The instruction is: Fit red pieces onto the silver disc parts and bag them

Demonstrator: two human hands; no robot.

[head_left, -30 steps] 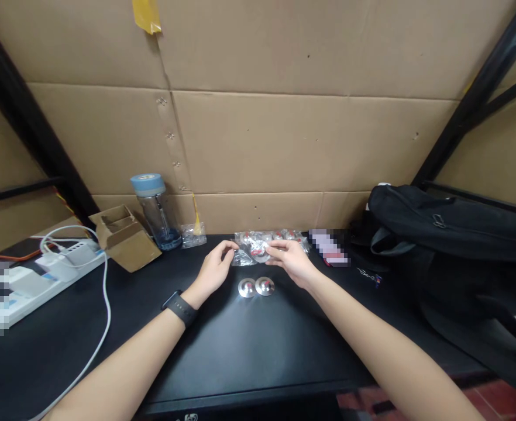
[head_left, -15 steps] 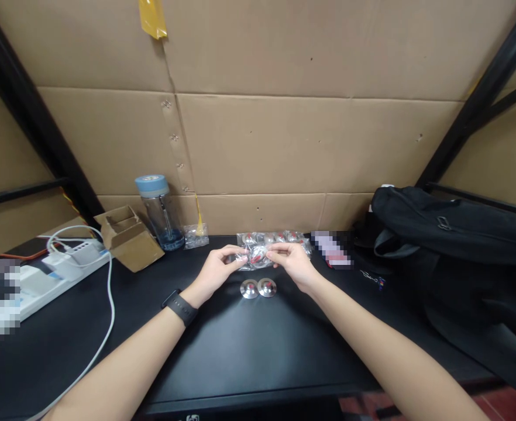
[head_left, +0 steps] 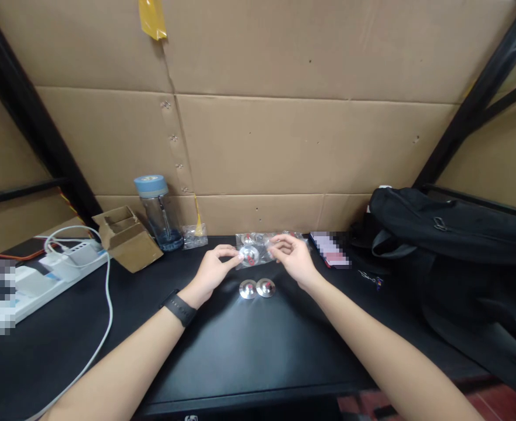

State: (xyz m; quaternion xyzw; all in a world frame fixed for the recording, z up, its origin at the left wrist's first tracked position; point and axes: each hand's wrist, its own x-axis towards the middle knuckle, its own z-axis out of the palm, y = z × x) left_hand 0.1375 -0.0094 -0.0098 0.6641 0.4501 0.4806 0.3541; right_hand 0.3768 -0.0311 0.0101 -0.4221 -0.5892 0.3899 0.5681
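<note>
My left hand (head_left: 216, 266) pinches the edge of a shiny finger cymbal (head_left: 249, 255) with red at its middle. Just to its right, my right hand (head_left: 291, 257) has thumb and fingers closed on a clear plastic bag (head_left: 264, 252). Below the hands, two more finger cymbals lie on the black tabletop: a left one (head_left: 247, 289) and a right one (head_left: 265, 287), their edges meeting or overlapping. Behind the hands are more bagged finger cymbals (head_left: 248, 238), partly covered by my fingers.
On the left are a power strip (head_left: 34, 289) with a white cable (head_left: 109, 292), an opened cardboard box (head_left: 130, 242) and a blue-lidded bottle (head_left: 159, 213). A phone (head_left: 330, 250) and a black backpack (head_left: 455, 251) lie to the right. A cardboard wall (head_left: 262, 146) closes off the back.
The finger cymbal has come out of its plastic bag and moved left with my left hand. The bag stays in my right hand, now apart from the cymbal.
</note>
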